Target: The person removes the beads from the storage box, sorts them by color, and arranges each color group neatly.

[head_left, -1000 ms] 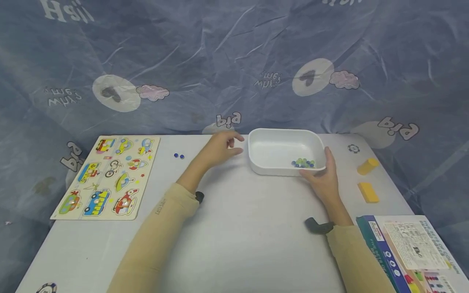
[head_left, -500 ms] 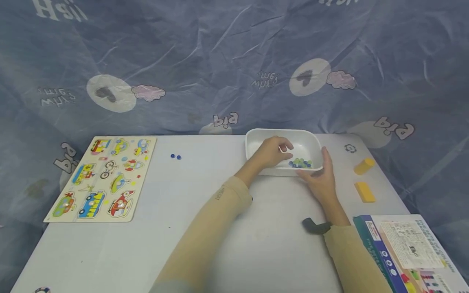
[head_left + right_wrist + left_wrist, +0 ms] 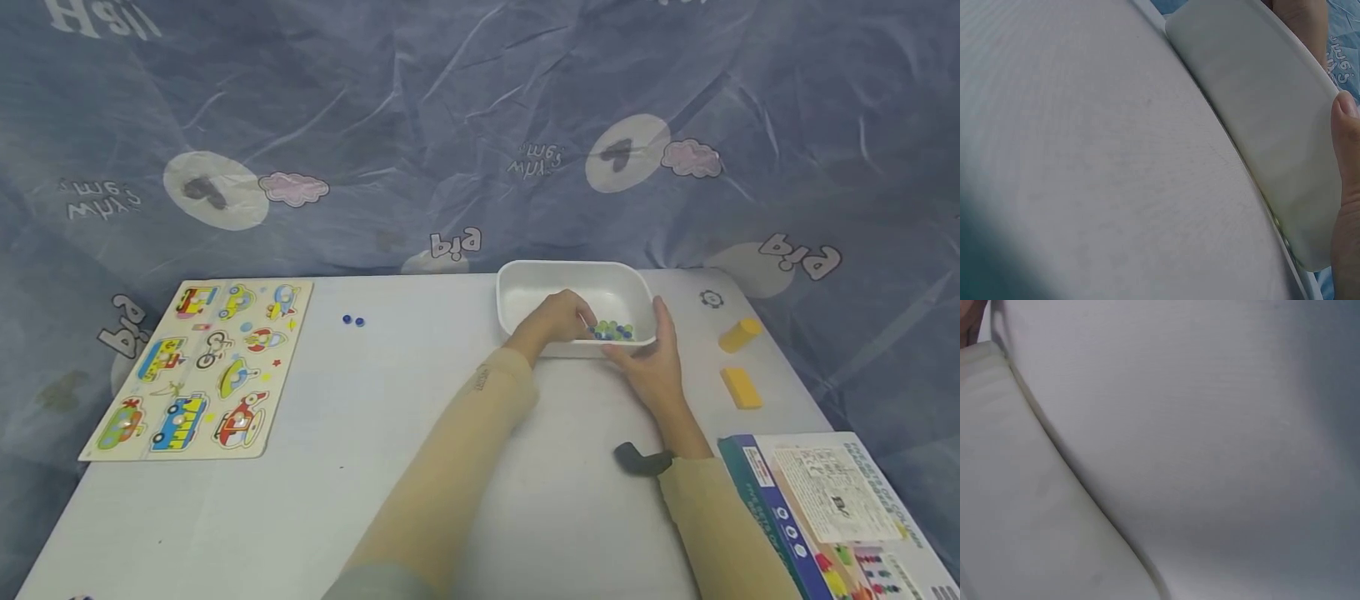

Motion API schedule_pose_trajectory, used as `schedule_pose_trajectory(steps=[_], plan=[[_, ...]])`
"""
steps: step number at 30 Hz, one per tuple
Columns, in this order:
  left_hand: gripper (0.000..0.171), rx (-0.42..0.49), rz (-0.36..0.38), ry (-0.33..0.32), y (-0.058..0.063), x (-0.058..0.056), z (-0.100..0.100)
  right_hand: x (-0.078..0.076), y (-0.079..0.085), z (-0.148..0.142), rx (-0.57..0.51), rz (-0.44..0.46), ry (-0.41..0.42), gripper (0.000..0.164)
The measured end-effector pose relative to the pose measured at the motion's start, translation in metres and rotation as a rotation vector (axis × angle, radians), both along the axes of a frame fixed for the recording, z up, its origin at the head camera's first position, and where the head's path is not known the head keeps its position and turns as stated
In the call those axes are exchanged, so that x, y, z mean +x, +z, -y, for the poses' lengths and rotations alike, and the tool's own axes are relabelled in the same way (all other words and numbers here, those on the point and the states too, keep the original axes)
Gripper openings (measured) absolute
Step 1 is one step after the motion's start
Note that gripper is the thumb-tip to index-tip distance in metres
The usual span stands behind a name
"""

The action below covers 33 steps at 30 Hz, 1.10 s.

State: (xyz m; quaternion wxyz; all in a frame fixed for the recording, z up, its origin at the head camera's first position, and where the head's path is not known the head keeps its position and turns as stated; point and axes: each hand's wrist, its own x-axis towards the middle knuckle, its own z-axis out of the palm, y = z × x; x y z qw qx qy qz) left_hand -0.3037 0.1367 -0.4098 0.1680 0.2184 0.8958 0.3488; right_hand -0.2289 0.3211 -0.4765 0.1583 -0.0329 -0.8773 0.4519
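Note:
A white rectangular tray [image 3: 573,264] stands at the back of the table, with a cluster of small blue and green marbles [image 3: 615,332] in its front right corner. My left hand [image 3: 557,317] reaches over the front rim, fingertips down at the cluster's left side; whether they pinch a marble is hidden. Around the tray's right front corner, my right hand [image 3: 654,367] grips it, thumb at the front rim and fingers along the right side. The right wrist view shows that thumb [image 3: 1346,144] against the tray's wall [image 3: 1260,112]. Two blue marbles [image 3: 360,322] lie on the table to the left.
A wooden vehicle puzzle board [image 3: 202,375] lies at the left. Right of the tray are a yellow cylinder [image 3: 740,335] and a yellow rectangular block [image 3: 742,388]. A printed box [image 3: 832,500] occupies the front right. Patterned blue-grey cloth [image 3: 420,125] hangs behind the table.
My left hand has moved right from beside the tray, over its front rim and down to the marbles. The right hand keeps its grip on the tray's corner. The head view has shifted slightly.

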Motion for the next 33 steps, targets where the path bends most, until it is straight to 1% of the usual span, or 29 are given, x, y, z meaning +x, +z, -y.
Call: schedule_pose_trajectory(steps=[4,8,11,16,20,23,27,33], plan=[[0.022,-0.006,0.044,0.015,-0.0004,0.0001,-0.0035,-0.001,-0.0011,-0.0022,0.001,-0.003,-0.007,0.111],[0.019,-0.002,0.072,-0.021,-0.0013,-0.0005,-0.0042,-0.0007,-0.0019,-0.003,-0.001,0.002,-0.004,0.111],[0.017,0.023,0.087,-0.068,-0.0017,-0.0013,-0.0025,0.0,-0.0015,-0.0027,-0.007,0.0,0.005,0.111],[0.017,0.051,0.138,-0.105,-0.0021,-0.0027,0.0019,0.0003,0.0001,-0.0013,-0.029,-0.019,0.025,0.11],[0.019,0.052,0.132,-0.123,-0.0034,-0.0042,0.0042,0.0004,0.0015,-0.0006,-0.028,-0.019,0.032,0.111],[0.022,0.057,0.128,-0.118,-0.0047,-0.0043,0.0047,0.0003,0.0021,-0.0004,-0.019,-0.013,0.027,0.111],[0.025,0.055,0.146,-0.092,-0.0054,-0.0029,0.0044,-0.0001,0.0016,-0.0005,-0.018,-0.016,0.024,0.111],[0.022,0.037,0.189,-0.064,-0.0057,-0.0029,0.0026,0.0,0.0004,-0.0007,-0.008,-0.017,0.023,0.111]])
